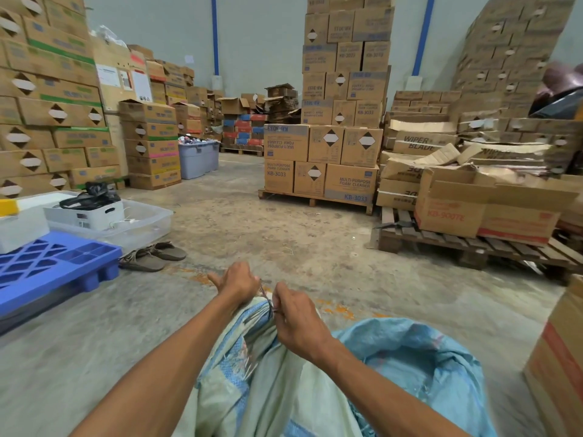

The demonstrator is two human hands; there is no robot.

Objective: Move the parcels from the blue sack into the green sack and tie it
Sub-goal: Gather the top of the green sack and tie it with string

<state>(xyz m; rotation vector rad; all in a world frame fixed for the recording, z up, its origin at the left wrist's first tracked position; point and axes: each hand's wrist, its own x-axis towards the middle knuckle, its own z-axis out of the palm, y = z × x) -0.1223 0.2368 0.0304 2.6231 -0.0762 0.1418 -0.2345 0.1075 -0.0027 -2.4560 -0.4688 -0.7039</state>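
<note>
Since the mouth of the green sack [277, 386] is bunched into a narrow neck at the lower centre of the frame, the step in hand is judged to be the tying, with the moving of parcels apparently done; no parcel can be seen, whatever was moved being hidden inside the woven cloth. The left hand [238, 280] is held just above the neck with its fingers curled tight, seemingly round one end of a thin dark cord [266, 297], while the right hand [298, 316] is set just beside it, its fingers pinching the cord where it meets the gathered cloth. The two hands are kept close together, probably so that the loop can be drawn taut without the neck slipping open. The blue sack [410, 348] lies slumped at the lower right, touching the green one, its mouth slack and open, which suggests it has been emptied. Both sacks rest on the concrete floor [284, 234]. A blue pallet [47, 266] and a pair of sandals [154, 255] are seen at the left, and stacked cartons [321, 159] fill the upper half of the frame.
</note>
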